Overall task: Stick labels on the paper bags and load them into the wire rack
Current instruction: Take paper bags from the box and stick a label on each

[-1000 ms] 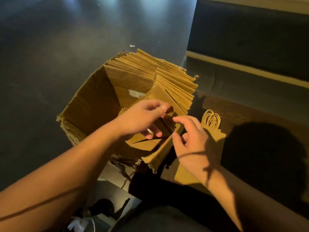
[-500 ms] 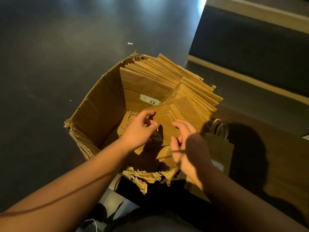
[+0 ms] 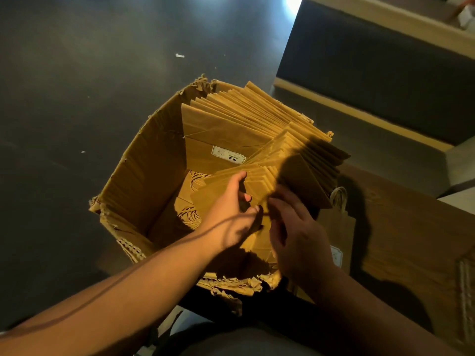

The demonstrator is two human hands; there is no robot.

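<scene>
A torn cardboard box (image 3: 144, 173) on the dark floor holds a fanned row of flat brown paper bags (image 3: 257, 119). One bag in the row shows a white label (image 3: 228, 155). My left hand (image 3: 228, 211) reaches into the box and grips the near bags at their edges, thumb and fingers curled on them. My right hand (image 3: 298, 227) lies in shadow just right of it, fingers spread against the same bags. Another brown bag with twisted handles (image 3: 339, 222) and a white label (image 3: 336, 256) lies flat on the wooden surface to the right. No wire rack is in view.
The wooden surface (image 3: 416, 227) fills the lower right. A dark bench with a pale wooden trim (image 3: 359, 109) runs along the upper right. Small white scraps (image 3: 180, 55) lie on the dark floor (image 3: 77, 98). My dark-clothed lap is at the bottom edge.
Both hands have pushed deeper into the box and closer together among the near bags. The view has tilted, so the box sits more central.
</scene>
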